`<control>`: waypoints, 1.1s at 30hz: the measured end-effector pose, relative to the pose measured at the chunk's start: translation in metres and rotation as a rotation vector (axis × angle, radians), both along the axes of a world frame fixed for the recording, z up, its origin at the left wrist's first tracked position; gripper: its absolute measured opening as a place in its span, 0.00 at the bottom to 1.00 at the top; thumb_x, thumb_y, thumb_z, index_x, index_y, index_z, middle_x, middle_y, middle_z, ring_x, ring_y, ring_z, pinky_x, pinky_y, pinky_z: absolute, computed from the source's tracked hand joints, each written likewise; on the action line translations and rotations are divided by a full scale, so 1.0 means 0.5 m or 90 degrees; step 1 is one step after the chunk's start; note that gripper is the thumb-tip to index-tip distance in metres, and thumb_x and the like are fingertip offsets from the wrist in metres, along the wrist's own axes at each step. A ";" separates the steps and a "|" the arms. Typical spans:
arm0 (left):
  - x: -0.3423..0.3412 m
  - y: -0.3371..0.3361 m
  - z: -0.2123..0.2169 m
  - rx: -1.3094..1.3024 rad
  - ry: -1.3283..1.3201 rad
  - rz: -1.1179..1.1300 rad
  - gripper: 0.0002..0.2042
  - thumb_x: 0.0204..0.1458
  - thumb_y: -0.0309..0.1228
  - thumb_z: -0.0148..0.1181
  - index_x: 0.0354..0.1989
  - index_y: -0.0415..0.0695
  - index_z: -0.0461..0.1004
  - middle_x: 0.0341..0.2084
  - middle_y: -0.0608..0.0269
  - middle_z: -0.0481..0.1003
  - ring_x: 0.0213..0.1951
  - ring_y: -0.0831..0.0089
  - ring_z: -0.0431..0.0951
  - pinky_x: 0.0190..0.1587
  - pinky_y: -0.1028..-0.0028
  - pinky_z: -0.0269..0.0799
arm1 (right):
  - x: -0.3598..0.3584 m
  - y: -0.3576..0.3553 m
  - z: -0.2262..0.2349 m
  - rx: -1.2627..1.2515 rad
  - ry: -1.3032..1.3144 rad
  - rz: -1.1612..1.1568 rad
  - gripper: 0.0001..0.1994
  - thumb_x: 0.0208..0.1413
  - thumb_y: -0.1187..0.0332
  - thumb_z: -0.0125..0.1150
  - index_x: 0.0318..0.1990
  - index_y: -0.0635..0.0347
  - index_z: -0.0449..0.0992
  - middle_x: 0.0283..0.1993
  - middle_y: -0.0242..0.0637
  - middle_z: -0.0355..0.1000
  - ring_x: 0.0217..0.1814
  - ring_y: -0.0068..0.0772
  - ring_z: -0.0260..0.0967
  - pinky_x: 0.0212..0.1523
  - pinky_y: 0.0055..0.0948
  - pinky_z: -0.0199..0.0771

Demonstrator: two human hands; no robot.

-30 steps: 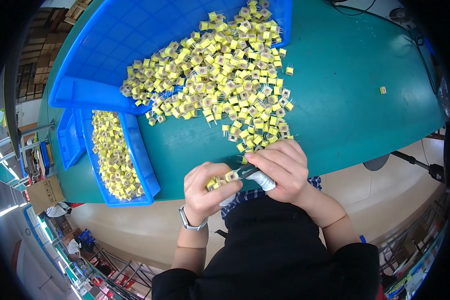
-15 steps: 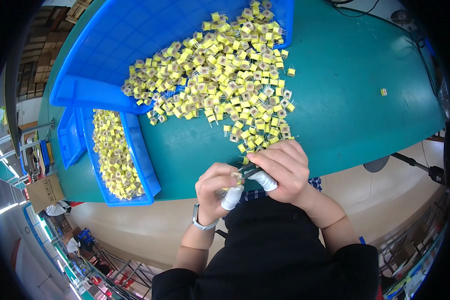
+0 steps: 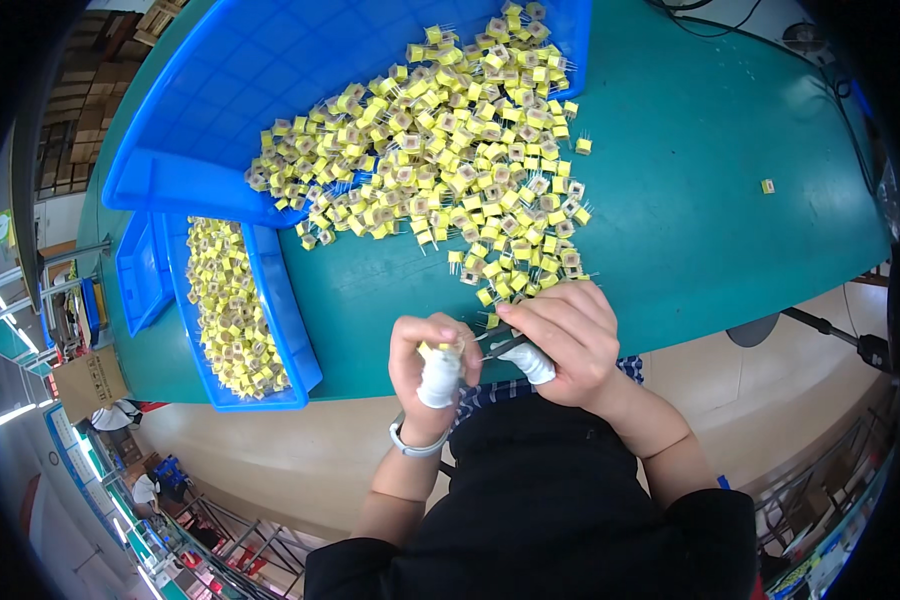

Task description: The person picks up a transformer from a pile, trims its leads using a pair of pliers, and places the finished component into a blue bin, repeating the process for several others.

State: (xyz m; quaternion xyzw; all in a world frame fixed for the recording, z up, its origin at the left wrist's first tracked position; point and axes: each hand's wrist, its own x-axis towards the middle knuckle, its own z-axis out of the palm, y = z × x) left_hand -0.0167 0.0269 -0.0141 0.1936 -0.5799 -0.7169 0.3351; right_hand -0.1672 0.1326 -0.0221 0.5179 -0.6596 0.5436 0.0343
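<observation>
My left hand, its thumb wrapped in white tape, is closed on a small yellow-taped transformer, partly covered by the fingers. My right hand, also with a white-wrapped thumb, pinches dark tweezers whose tips point left toward the left hand. The tips end beside the left fingers; whether they touch the transformer I cannot tell. Just beyond both hands, a large pile of similar yellow transformers with thin metal pins spreads over the green table.
A large blue bin lies tipped with the pile spilling from its mouth. Left of my hands stands a smaller blue bin full of transformers, beside another blue tray. One stray transformer lies far right. Black cables run along the right edge.
My left hand has turned and drawn slightly left, so its wrapped thumb now shows upright and apart from the tweezers. The right hand has stayed almost in place.
</observation>
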 end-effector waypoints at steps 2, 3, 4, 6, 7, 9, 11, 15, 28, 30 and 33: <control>-0.002 -0.002 0.005 0.228 0.060 -0.036 0.14 0.71 0.41 0.58 0.49 0.45 0.65 0.27 0.57 0.73 0.20 0.75 0.69 0.22 0.78 0.65 | 0.000 0.000 0.001 0.000 0.000 -0.003 0.18 0.42 0.70 0.73 0.44 0.63 0.87 0.36 0.36 0.81 0.34 0.39 0.77 0.37 0.35 0.70; -0.001 -0.003 0.003 0.228 0.060 -0.036 0.14 0.71 0.41 0.58 0.49 0.45 0.65 0.27 0.57 0.73 0.20 0.75 0.69 0.22 0.78 0.65 | 0.000 0.000 0.001 -0.001 -0.001 -0.004 0.18 0.42 0.70 0.73 0.44 0.63 0.87 0.35 0.36 0.81 0.34 0.39 0.77 0.37 0.35 0.70; 0.002 -0.004 -0.001 0.260 0.066 -0.044 0.15 0.71 0.43 0.58 0.49 0.45 0.64 0.27 0.57 0.73 0.19 0.76 0.68 0.21 0.79 0.65 | 0.000 0.000 0.000 -0.001 -0.002 -0.005 0.18 0.42 0.70 0.73 0.44 0.63 0.87 0.35 0.36 0.81 0.34 0.39 0.77 0.37 0.35 0.70; 0.004 -0.003 -0.002 0.292 0.071 -0.052 0.16 0.71 0.44 0.58 0.49 0.45 0.64 0.27 0.57 0.73 0.19 0.76 0.68 0.20 0.79 0.64 | 0.000 0.000 -0.001 0.000 0.001 -0.002 0.18 0.41 0.71 0.73 0.44 0.63 0.87 0.35 0.36 0.81 0.34 0.39 0.77 0.37 0.35 0.70; 0.004 -0.003 -0.003 0.307 0.079 -0.068 0.16 0.70 0.44 0.58 0.49 0.45 0.64 0.27 0.57 0.73 0.19 0.76 0.68 0.20 0.79 0.64 | 0.000 0.000 -0.002 0.001 0.005 0.000 0.18 0.41 0.71 0.72 0.44 0.62 0.87 0.35 0.35 0.81 0.34 0.39 0.77 0.37 0.35 0.70; 0.001 -0.001 -0.001 0.321 0.086 -0.082 0.16 0.70 0.43 0.59 0.49 0.45 0.64 0.26 0.57 0.73 0.19 0.75 0.68 0.20 0.79 0.65 | 0.000 -0.001 -0.003 -0.001 0.009 0.002 0.18 0.41 0.71 0.72 0.44 0.62 0.87 0.35 0.35 0.81 0.34 0.38 0.77 0.37 0.35 0.70; -0.006 0.000 0.002 0.261 0.103 -0.124 0.11 0.73 0.39 0.52 0.47 0.46 0.62 0.26 0.61 0.70 0.19 0.79 0.65 0.18 0.81 0.63 | 0.000 -0.001 -0.003 -0.002 0.013 0.002 0.18 0.40 0.71 0.73 0.43 0.62 0.87 0.35 0.34 0.81 0.34 0.38 0.77 0.37 0.34 0.71; -0.006 0.003 0.004 0.243 0.078 -0.114 0.11 0.73 0.39 0.52 0.47 0.46 0.62 0.25 0.61 0.70 0.18 0.78 0.66 0.17 0.79 0.64 | -0.001 0.001 -0.002 0.001 0.017 0.012 0.18 0.40 0.71 0.72 0.43 0.61 0.87 0.35 0.34 0.81 0.35 0.37 0.77 0.37 0.35 0.71; 0.011 0.002 0.007 0.284 0.068 -0.101 0.17 0.70 0.44 0.59 0.47 0.44 0.64 0.26 0.59 0.72 0.19 0.76 0.68 0.21 0.78 0.64 | 0.001 0.004 0.006 0.005 0.027 0.017 0.18 0.40 0.71 0.71 0.43 0.62 0.87 0.35 0.35 0.81 0.35 0.38 0.78 0.37 0.36 0.72; 0.009 0.000 0.003 0.284 0.065 -0.100 0.16 0.70 0.44 0.59 0.47 0.44 0.64 0.26 0.59 0.71 0.19 0.76 0.68 0.21 0.77 0.64 | -0.001 0.001 0.003 0.004 0.028 0.016 0.18 0.40 0.72 0.71 0.43 0.62 0.87 0.35 0.35 0.81 0.35 0.38 0.78 0.37 0.35 0.72; 0.009 -0.001 -0.003 0.289 0.064 -0.107 0.17 0.70 0.45 0.59 0.47 0.44 0.64 0.26 0.59 0.72 0.19 0.76 0.68 0.21 0.77 0.64 | -0.003 -0.002 -0.003 -0.004 0.035 0.015 0.19 0.39 0.72 0.70 0.44 0.63 0.87 0.36 0.35 0.81 0.35 0.37 0.77 0.36 0.35 0.71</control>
